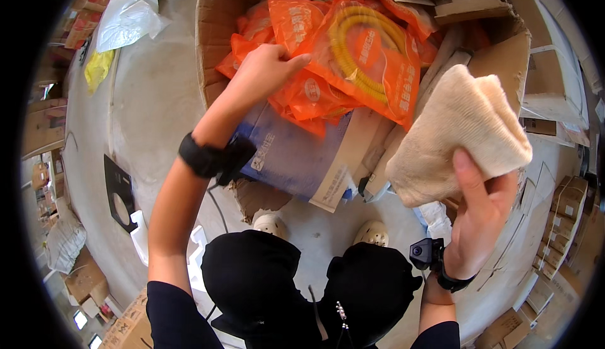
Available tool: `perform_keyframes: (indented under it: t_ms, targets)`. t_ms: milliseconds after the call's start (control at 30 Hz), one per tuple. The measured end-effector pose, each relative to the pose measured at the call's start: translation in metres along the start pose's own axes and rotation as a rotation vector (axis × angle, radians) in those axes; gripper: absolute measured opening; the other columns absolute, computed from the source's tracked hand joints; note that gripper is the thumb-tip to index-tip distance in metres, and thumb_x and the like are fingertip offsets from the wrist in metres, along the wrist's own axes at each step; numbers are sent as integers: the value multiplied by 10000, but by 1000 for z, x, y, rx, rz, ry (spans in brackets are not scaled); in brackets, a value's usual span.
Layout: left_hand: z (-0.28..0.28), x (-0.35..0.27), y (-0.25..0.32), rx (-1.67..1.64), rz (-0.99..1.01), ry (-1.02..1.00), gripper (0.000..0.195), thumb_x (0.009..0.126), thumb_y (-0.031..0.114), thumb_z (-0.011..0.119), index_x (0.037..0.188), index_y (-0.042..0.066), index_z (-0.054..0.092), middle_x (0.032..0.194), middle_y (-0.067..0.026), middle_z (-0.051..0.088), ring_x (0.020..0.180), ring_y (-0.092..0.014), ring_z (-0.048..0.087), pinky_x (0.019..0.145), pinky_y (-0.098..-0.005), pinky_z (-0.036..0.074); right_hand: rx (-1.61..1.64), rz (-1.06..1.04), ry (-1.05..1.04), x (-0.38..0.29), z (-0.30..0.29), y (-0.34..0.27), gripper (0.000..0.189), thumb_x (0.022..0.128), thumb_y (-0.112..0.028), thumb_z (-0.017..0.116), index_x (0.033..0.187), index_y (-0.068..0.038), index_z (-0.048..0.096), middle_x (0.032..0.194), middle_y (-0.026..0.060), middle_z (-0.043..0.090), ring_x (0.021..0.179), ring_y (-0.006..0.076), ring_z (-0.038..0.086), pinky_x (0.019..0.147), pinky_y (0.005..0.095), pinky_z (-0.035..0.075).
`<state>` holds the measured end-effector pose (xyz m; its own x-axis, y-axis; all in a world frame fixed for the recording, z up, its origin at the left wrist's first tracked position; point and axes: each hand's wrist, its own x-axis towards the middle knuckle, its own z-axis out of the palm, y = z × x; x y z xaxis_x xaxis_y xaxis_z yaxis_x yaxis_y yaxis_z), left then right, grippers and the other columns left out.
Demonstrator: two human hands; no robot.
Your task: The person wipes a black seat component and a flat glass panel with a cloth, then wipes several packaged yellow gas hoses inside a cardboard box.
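Note:
My right hand holds a folded beige ribbed cloth, its thumb pressed on the near face. To the left, my left hand is over orange plastic bags in a torn cardboard box. Its fingers are curled under and partly hidden, so whether they grip a bag is unclear. Just right of that hand lies an orange printed bag with a clear window, and a coiled yellow corrugated hose shows inside it. Below the bags is a blue printed sheet or package bearing writing.
Strapped cardboard cartons stand right of the box. Smaller stacked cartons are farther down. White plastic and a yellow bag lie at the upper left. A black panel with a round hole is on the floor.

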<state>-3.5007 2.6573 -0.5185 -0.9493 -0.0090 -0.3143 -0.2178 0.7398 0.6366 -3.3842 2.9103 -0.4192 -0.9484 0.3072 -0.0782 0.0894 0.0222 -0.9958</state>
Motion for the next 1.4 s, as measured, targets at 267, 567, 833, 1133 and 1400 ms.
perform_keyframes:
  t_ms: [267,567,833,1133,1400]
  targets:
    - [10,0,-16,-408,227,55,236,804,230,659,727,12,607,573,19,485,556,-35,431,493,-220,342,-37,-91,60,-8,-16,3,516,832,-175,672,1259,8,447,1177,107,543,1112,187,503,978,336,363]
    - [-56,-98,-16,-593,120,275,207,843,162,620,676,70,541,563,70,408,479,-11,326,434,-190,244,-42,-178,85,-9,-37,4,514,860,-254,620,1253,22,438,1158,136,546,1069,196,540,913,349,429]
    - [-37,-137,-104,-233,46,352,270,861,139,608,647,33,482,544,54,397,496,-16,351,434,-209,252,-247,-412,59,-10,-4,20,445,819,-164,661,1197,-4,488,1107,107,592,961,181,599,809,297,477]
    - [-7,-135,-133,54,60,506,319,835,171,610,687,-31,412,564,-80,278,546,-107,275,464,-302,288,-769,-901,-18,25,114,46,327,776,-177,656,1076,-75,573,1033,96,614,878,308,617,705,385,505]
    - [11,-140,-131,-20,-20,477,290,829,186,617,702,-32,474,528,-103,352,508,-146,313,475,-317,321,-1019,-1043,-132,99,215,129,169,838,-179,500,963,-80,555,909,125,596,859,297,597,651,399,496]
